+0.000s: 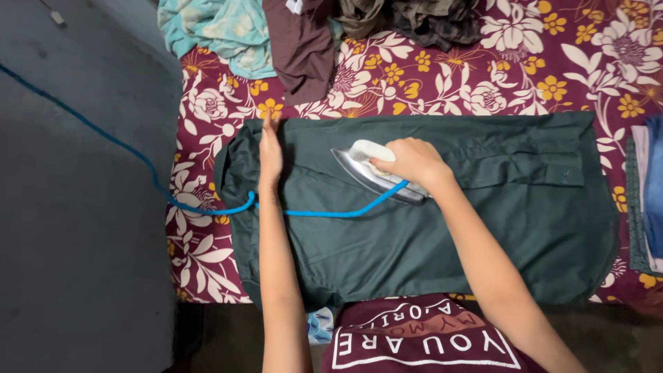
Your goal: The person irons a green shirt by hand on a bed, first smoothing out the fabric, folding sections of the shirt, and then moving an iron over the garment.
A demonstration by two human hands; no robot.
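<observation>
Two hands working: right hand [413, 160] gripping iron [373, 173], pressing green garment [428, 228]; left hand [270, 148] lying flat, open, holding cloth taut; smoothing onward needed.

Lighting is moderate and even, falling from above onto the flowered sheet [428, 76]. The grey floor [76, 207] on the left is dimmer, and the near edge falls into shadow. Slight glare on the iron [369, 173] soleplate. Focus sharp throughout; mild softening at far corners.
</observation>
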